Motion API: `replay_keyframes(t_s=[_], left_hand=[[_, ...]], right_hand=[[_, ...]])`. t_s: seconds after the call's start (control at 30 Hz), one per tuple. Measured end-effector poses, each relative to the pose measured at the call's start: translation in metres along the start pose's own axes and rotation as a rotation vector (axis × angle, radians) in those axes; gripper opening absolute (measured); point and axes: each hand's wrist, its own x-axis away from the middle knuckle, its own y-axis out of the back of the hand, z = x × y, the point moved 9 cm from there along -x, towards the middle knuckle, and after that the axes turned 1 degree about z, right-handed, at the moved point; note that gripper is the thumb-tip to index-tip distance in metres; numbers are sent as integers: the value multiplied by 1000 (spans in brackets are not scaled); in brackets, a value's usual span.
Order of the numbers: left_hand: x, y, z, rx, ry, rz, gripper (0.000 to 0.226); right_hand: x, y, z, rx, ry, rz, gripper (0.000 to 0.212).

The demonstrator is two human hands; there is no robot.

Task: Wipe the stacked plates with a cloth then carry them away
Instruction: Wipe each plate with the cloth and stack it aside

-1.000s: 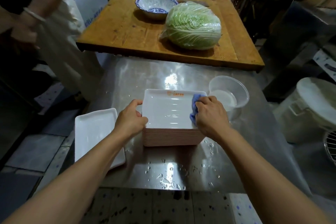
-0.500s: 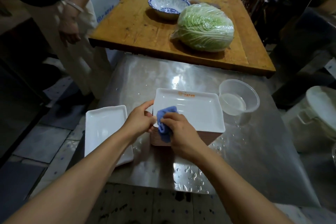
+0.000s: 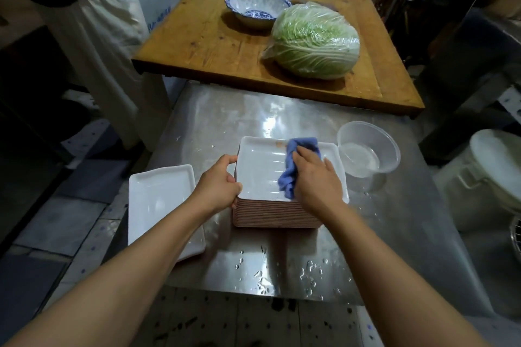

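Overall light: you are working in a dim room; the edges left and right of the steel table [image 3: 282,110] fall into near black.
Source: light reaches you from above, judging by the bright patch mirrored on the table just beyond the stack of plates [image 3: 262,175].
Glare: you get white sheen on the top plate and on the water drops at the table's near edge.
Shadows: soft and dark under the wooden table [image 3: 203,45].
Blur: your right hand [image 3: 315,180] looks slightly smeared.
Distortion: wide-angle bending stretches your forearms toward the lower corners.
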Motion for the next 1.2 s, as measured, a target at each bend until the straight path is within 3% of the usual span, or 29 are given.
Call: replay_keyframes(t_s=[0.13, 0.27, 0.47, 0.6, 0.73, 1.0, 1.2], left_hand=[[1, -1, 1, 38, 10, 1, 58], [4, -2, 3, 117, 25, 12, 57], [7, -1, 4, 191, 37, -6, 54], [8, -2, 4, 179, 27, -11, 51], [8, -1, 2, 130, 34, -40, 53], [9, 2, -5, -55, 20, -135, 54], [9, 2, -12, -291, 14, -211, 50]], right_hand=[[17, 7, -35, 64, -94, -5, 49], [30, -3, -2, -200, -29, -6, 22], [27, -13, 74, -389, 192, 80, 29], [35, -15, 80, -447, 222, 133, 31], [45, -16, 70, -313, 266, 109, 46], [68, 10, -18, -9, 33, -62, 25], [76, 27, -42, 210, 72, -39, 33]])
